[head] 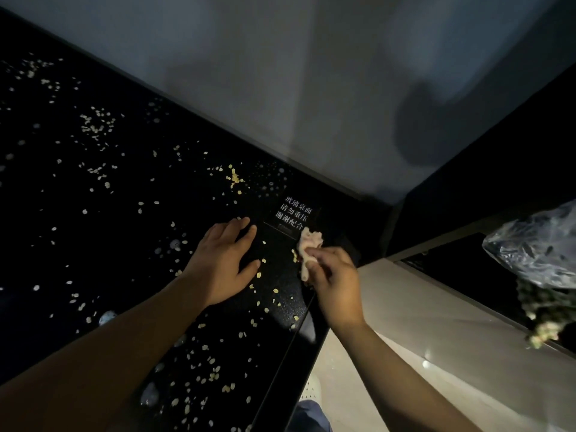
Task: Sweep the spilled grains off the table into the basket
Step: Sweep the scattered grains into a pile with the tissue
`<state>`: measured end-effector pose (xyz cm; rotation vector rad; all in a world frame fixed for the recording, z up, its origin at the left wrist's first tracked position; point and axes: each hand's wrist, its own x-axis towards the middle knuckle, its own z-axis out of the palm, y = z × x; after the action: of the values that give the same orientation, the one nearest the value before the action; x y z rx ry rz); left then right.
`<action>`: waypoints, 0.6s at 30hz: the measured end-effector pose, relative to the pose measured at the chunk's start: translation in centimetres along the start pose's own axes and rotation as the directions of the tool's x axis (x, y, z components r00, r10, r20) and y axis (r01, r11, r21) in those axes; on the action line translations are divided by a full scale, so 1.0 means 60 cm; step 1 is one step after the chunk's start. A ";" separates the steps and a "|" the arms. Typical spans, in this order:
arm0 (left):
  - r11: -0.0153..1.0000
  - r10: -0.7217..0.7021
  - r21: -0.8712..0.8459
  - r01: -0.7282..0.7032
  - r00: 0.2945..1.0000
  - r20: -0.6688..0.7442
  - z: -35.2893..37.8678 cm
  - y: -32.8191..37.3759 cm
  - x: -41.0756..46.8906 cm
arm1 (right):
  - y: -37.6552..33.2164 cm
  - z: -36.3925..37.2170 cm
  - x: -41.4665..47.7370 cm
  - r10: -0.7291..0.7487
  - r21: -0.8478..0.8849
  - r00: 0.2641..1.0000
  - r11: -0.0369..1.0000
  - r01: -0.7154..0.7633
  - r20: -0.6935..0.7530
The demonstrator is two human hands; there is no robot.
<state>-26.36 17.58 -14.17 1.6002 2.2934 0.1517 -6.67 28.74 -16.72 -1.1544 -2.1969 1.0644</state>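
Note:
Pale grains [96, 126] lie scattered all over the black glass table [93, 213], with more near the front edge [205, 366] and a few between my hands. My left hand [224, 263] rests flat on the tabletop, fingers straight. My right hand [333, 282] pinches a small crumpled pinkish cloth [307, 247] against the table near its right edge. No basket is in view.
A white-lettered notice [294, 215] is printed on the glass just beyond my hands. A grey wall [311, 88] backs the table. At the right, a clear plastic bag [536, 251] sits on a dark ledge above a pale floor [420, 322].

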 end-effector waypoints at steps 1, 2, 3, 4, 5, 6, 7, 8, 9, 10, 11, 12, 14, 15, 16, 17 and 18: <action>1.000 0.004 0.000 -0.004 1.000 0.004 -0.001 0.000 0.000 | -0.005 -0.007 -0.003 0.033 0.028 0.999 0.999 -0.032 -0.029; 1.000 0.007 0.004 -0.007 1.000 0.012 -0.002 -0.001 -0.001 | -0.009 -0.015 0.000 0.043 0.045 0.996 0.998 -0.040 -0.074; 1.000 0.009 0.009 -0.009 1.000 0.017 -0.002 -0.002 0.000 | -0.013 -0.025 0.010 0.046 0.039 0.990 0.998 -0.041 -0.136; 1.000 0.010 0.014 -0.011 1.000 0.019 -0.001 -0.003 0.000 | -0.016 -0.035 0.026 0.041 0.022 0.980 0.999 -0.038 -0.196; 1.000 0.014 0.019 -0.014 1.000 0.022 -0.001 -0.003 -0.001 | -0.021 -0.044 0.046 0.054 0.002 0.969 0.998 -0.055 -0.241; 1.000 0.015 0.023 -0.016 1.000 0.026 0.000 -0.003 -0.001 | -0.020 -0.048 0.071 0.082 0.007 0.958 0.997 -0.083 -0.274; 1.000 0.015 0.024 -0.016 1.000 0.027 0.001 -0.003 -0.001 | -0.014 -0.049 0.097 0.124 0.027 0.945 0.992 -0.121 -0.304; 1.000 0.013 0.024 -0.014 1.000 0.026 0.001 -0.003 -0.001 | -0.008 -0.046 0.125 0.158 0.073 0.933 0.987 -0.142 -0.324; 1.000 0.014 0.027 -0.014 0.999 0.029 0.001 -0.003 -0.001 | 0.002 -0.043 0.151 0.202 0.120 0.924 0.978 -0.172 -0.325; 0.999 0.016 0.028 -0.017 0.999 0.037 0.001 -0.003 -0.001 | 0.013 -0.041 0.170 0.222 0.097 0.921 0.975 -0.201 -0.320; 0.999 0.018 0.025 -0.019 0.999 0.038 0.001 -0.004 0.000 | 0.021 -0.040 0.176 0.229 0.045 0.927 0.973 -0.226 -0.295; 1.000 0.021 0.021 -0.021 0.999 0.034 0.002 -0.005 0.000 | 0.024 -0.037 0.171 0.216 0.004 0.941 0.975 -0.223 -0.260; 1.000 0.021 0.016 -0.022 0.999 0.046 0.001 -0.006 0.001 | 0.025 -0.026 0.131 0.116 -0.037 0.974 0.991 -0.125 -0.193; 1.000 0.021 0.014 -0.022 0.999 0.049 0.001 -0.007 0.000 | 0.023 -0.020 0.103 0.060 -0.053 0.984 0.996 -0.070 -0.170; 1.000 0.020 0.009 -0.021 0.999 0.046 0.002 -0.006 -0.001 | 0.020 -0.013 0.078 0.011 -0.061 0.991 0.998 -0.020 -0.135; 1.000 0.021 0.006 -0.022 0.999 0.040 0.000 -0.005 -0.001 | 0.016 -0.008 0.053 -0.023 -0.078 0.996 0.997 0.017 -0.083; 1.000 0.022 0.001 -0.022 0.999 0.036 -0.002 -0.003 -0.001 | 0.008 -0.004 0.036 -0.028 -0.059 0.999 0.998 0.026 -0.027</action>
<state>-26.52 17.47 -14.09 1.6167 2.2505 0.1257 -7.50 30.82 -16.92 -1.1544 -2.2291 0.9728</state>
